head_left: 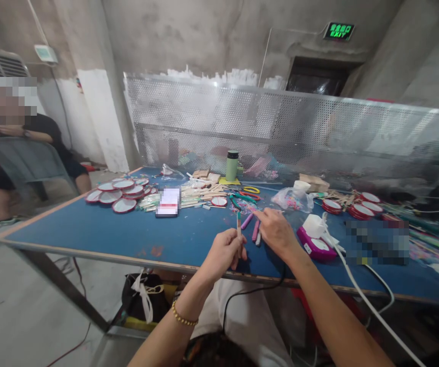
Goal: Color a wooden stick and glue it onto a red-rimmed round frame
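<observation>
My left hand (225, 252) is closed round a thin wooden stick (238, 227) that stands upright, with a green band near its tip. My right hand (278, 232) reaches over the table, fingers drawn together at the edge of a pile of small coloured bits (247, 205); whether it pinches one is too small to see. Beside it lie a purple stick-like piece (247, 221) and a pink one (255, 231). Pliers with teal handles (236, 201) rest behind the pile, near scissors with yellow handles (251, 189).
Red-rimmed white discs (123, 205) are stacked on the left of the blue table (101, 234), beside a phone (168, 202) and bundled sticks. A green bottle (232, 166) stands behind. A purple box (316, 244) with white cables sits right. Another person (47, 132) sits at far left.
</observation>
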`<state>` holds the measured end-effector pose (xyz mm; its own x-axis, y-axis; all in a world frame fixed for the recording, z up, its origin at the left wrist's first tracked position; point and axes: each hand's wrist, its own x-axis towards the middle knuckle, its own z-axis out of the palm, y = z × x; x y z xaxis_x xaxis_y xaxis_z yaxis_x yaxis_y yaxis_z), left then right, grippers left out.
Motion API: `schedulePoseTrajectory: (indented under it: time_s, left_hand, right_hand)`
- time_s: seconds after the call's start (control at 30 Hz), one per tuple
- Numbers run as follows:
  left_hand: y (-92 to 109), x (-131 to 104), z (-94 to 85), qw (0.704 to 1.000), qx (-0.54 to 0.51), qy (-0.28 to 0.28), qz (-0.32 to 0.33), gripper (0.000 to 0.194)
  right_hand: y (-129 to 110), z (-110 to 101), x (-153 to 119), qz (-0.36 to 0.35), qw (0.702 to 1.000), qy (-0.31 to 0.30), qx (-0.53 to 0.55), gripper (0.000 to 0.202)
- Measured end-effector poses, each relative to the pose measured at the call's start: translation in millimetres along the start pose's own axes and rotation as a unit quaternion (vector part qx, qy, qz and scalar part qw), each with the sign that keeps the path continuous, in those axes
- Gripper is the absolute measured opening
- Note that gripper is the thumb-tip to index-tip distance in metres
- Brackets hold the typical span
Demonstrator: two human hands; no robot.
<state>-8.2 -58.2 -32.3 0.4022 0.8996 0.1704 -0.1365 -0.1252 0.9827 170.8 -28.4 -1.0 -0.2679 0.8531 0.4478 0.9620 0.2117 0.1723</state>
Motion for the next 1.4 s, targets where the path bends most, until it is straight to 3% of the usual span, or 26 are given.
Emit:
schedulePoseTrajectory:
  time_s: [0.1,0.2,0.4,0.67,1.0,1.27,1.4]
  left_hand:
    - [0.3,-0.3,0.2,1.0,0.001,-0.004,-0.001,0.03]
    - [0.5,-0.6,0.4,1.0,0.011,-0.002,-0.005,0.03]
    - [0.5,-0.4,-0.1,1.0,0.014,-0.012,-0.004,0.031]
    - [0.2,0.4,-0.7,1.0,0.013,-0.012,-0.005,0.035]
    - [1.8,-0.7,0.2,1.0,0.007,-0.012,-0.009,0.033]
    - [0.2,-0.2,0.5,1.0,0.011,-0.009,-0.002,0.032]
    - [-1.6,0.4,0.8,1.0,0.015,-0.011,0.001,0.032]
  right_hand:
    - [11.2,-7.5,-9.3,0.055,0.996,0.058,0.026,0.028]
    - [20.2,-9.0,-18.9,0.074,0.994,0.075,0.036,0.025]
    - [12.1,-5.9,-29.0,0.122,0.992,-0.039,-0.009,0.026]
    - [-7.5,-10.8,-23.5,0.139,0.983,-0.112,-0.047,0.023]
    - [-3.9,-4.4,-26.2,0.153,0.983,-0.089,-0.044,0.027]
    - [-3.3,-2.4,-26.0,0.013,0.997,-0.061,-0.045,0.024]
    - [-2.1,2.5,-29.5,-0.022,0.998,-0.045,-0.042,0.023]
